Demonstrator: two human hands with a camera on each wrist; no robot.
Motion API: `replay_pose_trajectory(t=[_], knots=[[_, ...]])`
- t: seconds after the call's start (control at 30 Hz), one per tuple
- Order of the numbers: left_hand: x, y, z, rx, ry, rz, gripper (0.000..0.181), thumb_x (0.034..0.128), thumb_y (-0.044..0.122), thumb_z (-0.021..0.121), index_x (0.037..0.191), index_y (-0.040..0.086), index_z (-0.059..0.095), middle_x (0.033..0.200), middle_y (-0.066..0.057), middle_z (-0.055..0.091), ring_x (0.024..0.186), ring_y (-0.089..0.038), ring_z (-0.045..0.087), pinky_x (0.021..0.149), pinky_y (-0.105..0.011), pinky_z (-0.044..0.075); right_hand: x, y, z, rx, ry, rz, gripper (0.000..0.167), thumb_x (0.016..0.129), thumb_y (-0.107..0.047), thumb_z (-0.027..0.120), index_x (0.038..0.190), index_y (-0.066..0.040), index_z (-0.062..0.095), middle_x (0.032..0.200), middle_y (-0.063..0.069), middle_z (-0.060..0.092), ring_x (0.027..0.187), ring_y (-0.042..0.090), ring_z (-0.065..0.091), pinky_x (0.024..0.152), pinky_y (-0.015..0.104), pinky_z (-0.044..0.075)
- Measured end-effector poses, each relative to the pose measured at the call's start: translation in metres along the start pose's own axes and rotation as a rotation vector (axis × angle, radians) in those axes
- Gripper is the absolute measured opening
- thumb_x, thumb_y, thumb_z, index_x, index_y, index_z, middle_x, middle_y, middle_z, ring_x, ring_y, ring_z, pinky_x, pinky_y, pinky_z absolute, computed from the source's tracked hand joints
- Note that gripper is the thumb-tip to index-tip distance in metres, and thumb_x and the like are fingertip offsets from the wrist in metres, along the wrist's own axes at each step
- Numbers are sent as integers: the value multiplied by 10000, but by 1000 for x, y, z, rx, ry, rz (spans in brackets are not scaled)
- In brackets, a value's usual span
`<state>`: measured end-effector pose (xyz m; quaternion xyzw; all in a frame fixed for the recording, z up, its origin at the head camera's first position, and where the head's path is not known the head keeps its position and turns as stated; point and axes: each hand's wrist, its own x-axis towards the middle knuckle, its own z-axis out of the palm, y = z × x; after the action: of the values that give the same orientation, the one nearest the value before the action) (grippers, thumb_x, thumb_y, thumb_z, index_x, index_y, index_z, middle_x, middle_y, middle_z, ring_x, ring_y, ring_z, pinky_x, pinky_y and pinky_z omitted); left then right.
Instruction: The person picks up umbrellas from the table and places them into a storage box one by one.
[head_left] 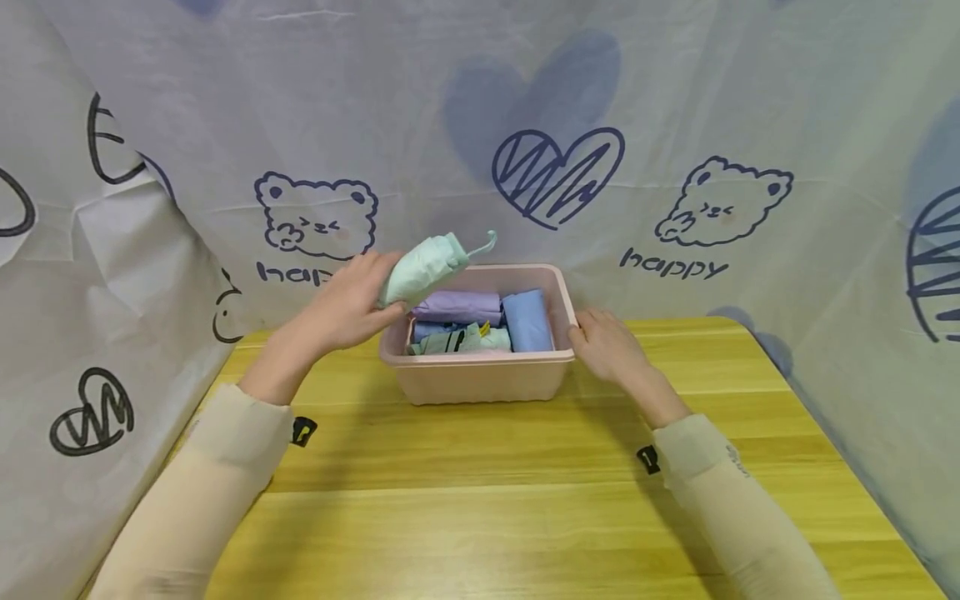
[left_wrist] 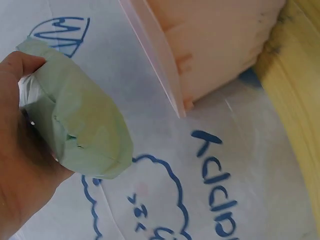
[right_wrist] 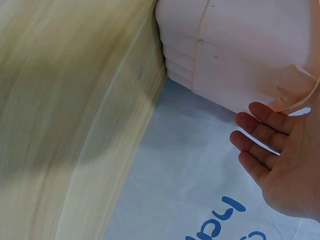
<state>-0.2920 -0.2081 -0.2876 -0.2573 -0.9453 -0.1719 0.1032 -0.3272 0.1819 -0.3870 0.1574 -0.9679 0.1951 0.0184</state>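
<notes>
My left hand [head_left: 352, 304] grips a mint-green folding umbrella [head_left: 423, 271], a soft fabric roll with a thin strap at its far end. It is held tilted above the left side of a pink plastic storage box [head_left: 480, 379]. In the left wrist view, the crinkled end of the umbrella [left_wrist: 95, 125] points out of the hand. My right hand [head_left: 611, 346] holds the box's right rim, the thumb at the edge and the fingers outside, loosely bent in the right wrist view. Inside the box lie a purple roll [head_left: 457, 307], a blue roll [head_left: 528, 321] and pale green fabric [head_left: 450, 340].
The box stands toward the back of a yellow wood-grain table [head_left: 480, 500]. Behind it hangs a white curtain [head_left: 420, 125] printed with hearts and bears, which also runs along both sides. Small black clips [head_left: 303, 431] show by the sleeves.
</notes>
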Motion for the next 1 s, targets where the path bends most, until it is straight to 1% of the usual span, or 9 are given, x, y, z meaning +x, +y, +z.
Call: replay_pose_trajectory(t=[0.1, 0.2, 0.4, 0.53, 0.67, 0.73, 0.83, 0.93, 1.0], knots=[[10, 8, 2, 31, -35, 33, 671, 948, 276, 680, 1523, 27, 439, 1369, -204, 553, 1192, -372, 529, 1009, -583, 435, 0, 0, 0, -3, 1, -1, 575, 1071, -328, 297, 1409, 73, 533, 1416, 247, 550, 1323, 436, 478, 1156, 562, 350], [18, 14, 5, 69, -81, 59, 672, 958, 296, 677, 1532, 43, 438, 1370, -189, 556, 1204, -365, 525, 1003, -574, 439, 0, 0, -1, -8, 9, -9, 560, 1072, -315, 303, 1391, 77, 544, 1403, 250, 557, 1316, 439, 483, 1153, 561, 351], [32, 21, 16, 113, -162, 83, 700, 969, 330, 675, 1570, 85, 412, 1461, -176, 531, 1266, -380, 518, 1032, -574, 443, 0, 0, 0, -11, 11, -11, 557, 1072, -322, 308, 1377, 73, 556, 1393, 245, 567, 1310, 433, 491, 1151, 555, 358], [39, 24, 26, 126, -225, 83, 725, 964, 332, 678, 1595, 121, 390, 1519, -172, 498, 1353, -393, 480, 1107, -590, 392, 0, -1, 0, -6, 17, -15, 537, 1075, -304, 321, 1375, 72, 560, 1385, 245, 573, 1303, 437, 495, 1142, 562, 363], [43, 29, 35, 151, -281, 106, 700, 952, 311, 677, 1575, 114, 426, 1531, -160, 499, 1401, -378, 455, 1170, -576, 325, -1, -1, -1, -1, 25, -18, 532, 1072, -298, 322, 1369, 71, 565, 1372, 241, 581, 1290, 438, 500, 1131, 562, 368], [44, 30, 39, 158, -310, 118, 683, 942, 294, 681, 1556, 97, 454, 1508, -155, 523, 1385, -367, 474, 1166, -564, 335, -1, 0, 0, 1, 22, -16, 538, 1072, -306, 316, 1371, 67, 564, 1377, 240, 579, 1297, 437, 496, 1137, 560, 363], [45, 31, 46, 149, -360, 116, 653, 934, 272, 697, 1528, 92, 494, 1444, -147, 568, 1309, -342, 524, 1111, -538, 397, -1, 0, 0, 2, 15, -10, 549, 1072, -319, 311, 1389, 59, 555, 1400, 240, 568, 1319, 436, 484, 1154, 557, 348], [47, 32, 53, 140, -398, 116, 638, 920, 250, 702, 1510, 90, 519, 1395, -139, 599, 1244, -317, 558, 1074, -504, 430, -1, 0, 0, -3, 13, -12, 551, 1074, -316, 305, 1399, 56, 549, 1411, 240, 561, 1330, 438, 478, 1161, 557, 340], [49, 33, 58, 130, -417, 115, 632, 918, 229, 692, 1509, 88, 522, 1396, -141, 605, 1239, -310, 569, 1073, -484, 438, -1, 0, 0, -6, 15, -14, 549, 1074, -313, 303, 1396, 56, 550, 1403, 240, 563, 1321, 437, 482, 1157, 555, 345]])
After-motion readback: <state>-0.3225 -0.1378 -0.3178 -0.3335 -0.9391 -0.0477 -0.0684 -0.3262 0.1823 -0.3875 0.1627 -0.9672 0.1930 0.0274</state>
